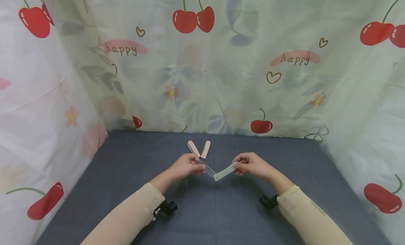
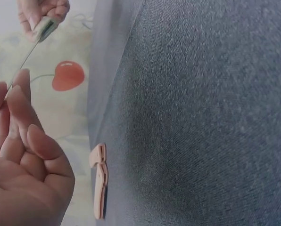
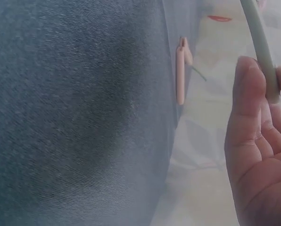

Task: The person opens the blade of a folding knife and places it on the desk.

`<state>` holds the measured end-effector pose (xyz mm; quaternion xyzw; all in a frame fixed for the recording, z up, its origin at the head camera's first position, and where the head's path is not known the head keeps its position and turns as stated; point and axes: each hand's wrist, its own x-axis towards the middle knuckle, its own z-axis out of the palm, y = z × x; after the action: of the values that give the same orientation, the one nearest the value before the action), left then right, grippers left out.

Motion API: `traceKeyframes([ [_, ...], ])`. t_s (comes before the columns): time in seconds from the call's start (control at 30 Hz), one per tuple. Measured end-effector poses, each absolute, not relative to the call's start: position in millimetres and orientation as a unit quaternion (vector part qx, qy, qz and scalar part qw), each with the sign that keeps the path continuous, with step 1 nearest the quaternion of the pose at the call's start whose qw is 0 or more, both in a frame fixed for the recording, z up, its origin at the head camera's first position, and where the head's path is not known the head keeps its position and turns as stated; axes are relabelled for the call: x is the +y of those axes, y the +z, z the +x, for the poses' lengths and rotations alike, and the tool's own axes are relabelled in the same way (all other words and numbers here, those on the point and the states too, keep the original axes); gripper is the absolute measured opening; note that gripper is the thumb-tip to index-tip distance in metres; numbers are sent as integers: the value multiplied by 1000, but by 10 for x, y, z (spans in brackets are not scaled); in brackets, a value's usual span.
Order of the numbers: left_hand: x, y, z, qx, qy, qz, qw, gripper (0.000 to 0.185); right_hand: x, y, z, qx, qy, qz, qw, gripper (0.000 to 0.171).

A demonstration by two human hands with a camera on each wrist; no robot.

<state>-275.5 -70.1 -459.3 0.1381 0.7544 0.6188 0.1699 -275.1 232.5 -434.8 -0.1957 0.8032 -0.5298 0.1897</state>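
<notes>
A slim folding razor (image 1: 218, 173) hangs in the air just above the desk (image 1: 202, 210), opened into a shallow V. The left hand (image 1: 187, 165) pinches the thin, glinting metal blade (image 1: 207, 168) between thumb and fingertips; the right hand (image 1: 251, 164) pinches the flat, matte pale-green handle (image 1: 225, 171), a smooth rounded strip pinned at the pivot. The desk wears a dark grey, finely woven cloth. Behind the hands lies a second, pink folding razor (image 1: 199, 148), also spread in a V.
</notes>
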Motion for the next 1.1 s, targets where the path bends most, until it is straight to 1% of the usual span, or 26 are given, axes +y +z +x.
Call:
traceKeyframes([
  [0.2,-728,-4576,-2738,753,604,169,196,29,2329,-4312,-2744,805,-518,-206,203,20],
  [0.33,-732,-4578,-2744,747,612,177,190,29,2331,-4274,-2715,809,-522,-190,193,20],
  [0.53,-731,-4568,-2774,740,633,163,161,27,2353,-4280,-2709,805,-553,-143,158,23],
  [0.67,-699,-4579,-2789,727,658,149,129,25,2354,-4300,-2709,790,-589,-104,134,24],
  [0.9,-589,-4609,-2790,669,732,89,90,28,2300,-4296,-2682,757,-644,-58,99,25],
  [1.1,-506,-4622,-2752,626,776,52,60,27,2226,-4317,-2656,726,-683,-14,76,23],
])
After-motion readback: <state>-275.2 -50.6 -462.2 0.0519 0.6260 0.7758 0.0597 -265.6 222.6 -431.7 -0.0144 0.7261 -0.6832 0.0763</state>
